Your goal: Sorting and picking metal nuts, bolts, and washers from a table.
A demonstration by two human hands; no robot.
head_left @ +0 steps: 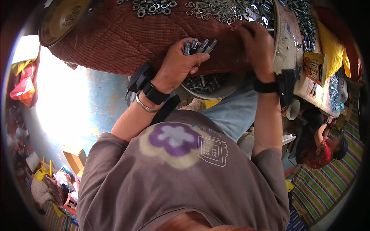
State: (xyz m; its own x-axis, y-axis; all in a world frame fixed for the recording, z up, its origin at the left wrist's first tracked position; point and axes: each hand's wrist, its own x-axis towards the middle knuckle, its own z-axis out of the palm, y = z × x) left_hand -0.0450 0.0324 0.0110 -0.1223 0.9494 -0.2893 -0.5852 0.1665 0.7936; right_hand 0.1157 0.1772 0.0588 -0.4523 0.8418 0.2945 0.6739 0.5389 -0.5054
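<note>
The person's left hand [178, 63] is clenched around a small bunch of bolts [198, 45], their threaded ends sticking up past the fingers, held just above a round metal pan [216, 90] with more bolts lying in it. The right hand [258, 48] rests on the red quilted cloth [115, 42] that covers the surface, fingers curled down at the edge of a heap of washers [216, 9]; I cannot tell whether it grips anything. Dark nuts [152, 7] lie nearby on the cloth.
</note>
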